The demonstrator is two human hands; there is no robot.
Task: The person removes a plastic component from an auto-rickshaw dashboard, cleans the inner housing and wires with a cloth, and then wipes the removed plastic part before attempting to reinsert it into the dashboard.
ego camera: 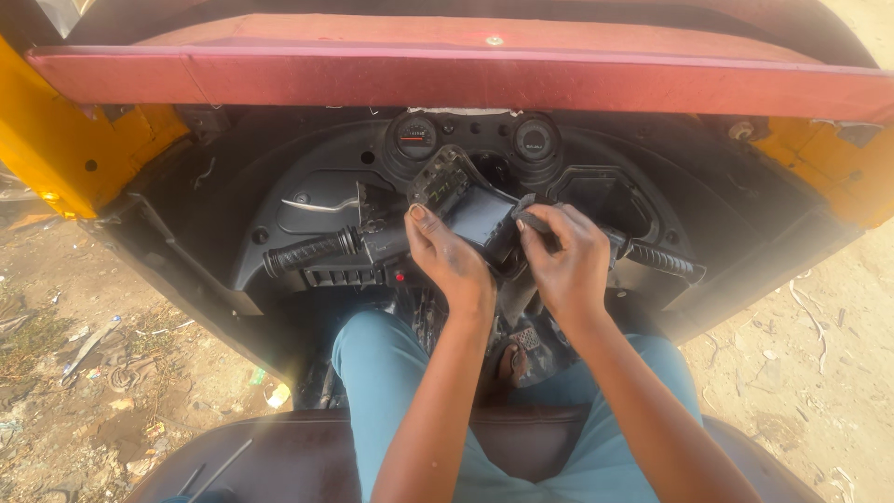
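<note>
Both hands grip a black panel (477, 216) between them, left hand (449, 256) clamped on its near edge, right hand (563, 256) on its right end, above the handlebar (312, 250).

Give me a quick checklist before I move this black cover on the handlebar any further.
1. Left hand gripping the black cover: ok.
2. Right hand on the cover's right edge: ok.
3. Cover free of its fasteners: cannot tell.
4. Wiring behind the cover clear: cannot tell, hidden.
5. Left handlebar grip and brake lever unobstructed: ok.
6. Two round gauges above clear of the hands: ok.
</note>
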